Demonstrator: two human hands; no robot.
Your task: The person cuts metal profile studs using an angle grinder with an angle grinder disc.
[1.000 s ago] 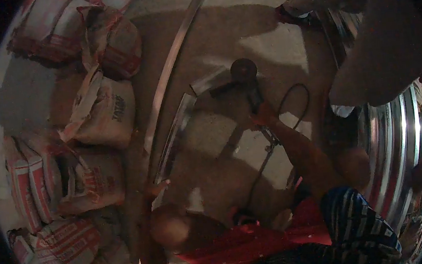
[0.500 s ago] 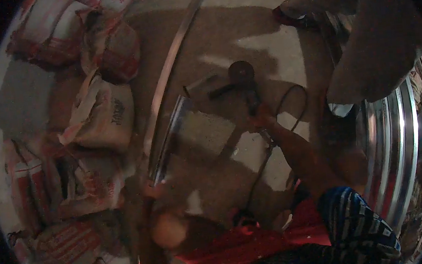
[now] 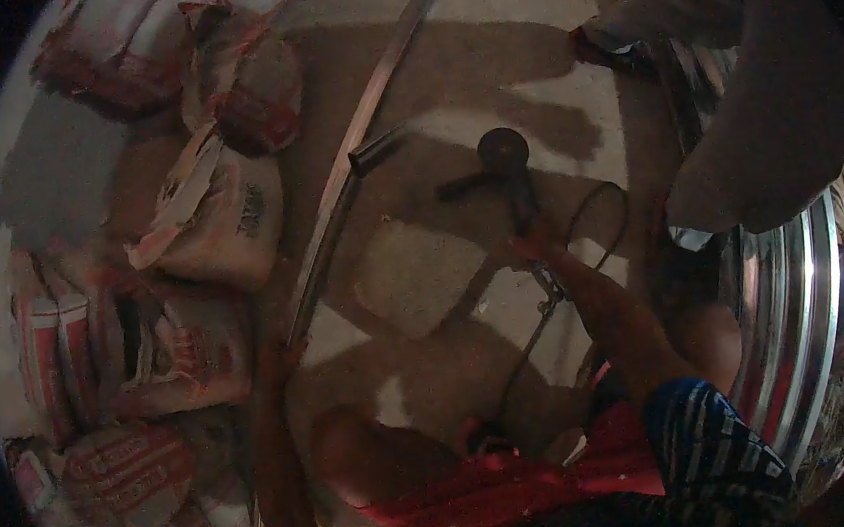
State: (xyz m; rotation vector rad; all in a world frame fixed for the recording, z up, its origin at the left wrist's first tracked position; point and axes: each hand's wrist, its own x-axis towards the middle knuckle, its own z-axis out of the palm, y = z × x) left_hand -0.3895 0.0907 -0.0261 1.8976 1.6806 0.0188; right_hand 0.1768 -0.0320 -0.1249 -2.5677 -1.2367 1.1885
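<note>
My right hand (image 3: pixel 539 244) is wrapped round the rear of a dark angle grinder (image 3: pixel 519 190), whose round disc end (image 3: pixel 502 149) points away from me above the floor. A side handle sticks out to its left. My left hand (image 3: pixel 285 358), dim and partly merged with shadow, is closed on the near end of a thin metal strip (image 3: pixel 322 240). That strip lies along a long pale bar (image 3: pixel 375 92) running up the floor. By the strip's far end is a short metal piece (image 3: pixel 375 153).
Printed paper sacks (image 3: pixel 222 216) line the left side. A cable (image 3: pixel 525 355) loops from the grinder across the floor (image 3: pixel 422 263). At the right, another person's grey-clad leg (image 3: pixel 771 122) stands by shiny corrugated metal sheets (image 3: pixel 792 301). My bent knees are below.
The metal strip in my left hand has shifted against the long bar. The floor and sacks appear slightly further right in the view. My right hand still holds the grinder.
</note>
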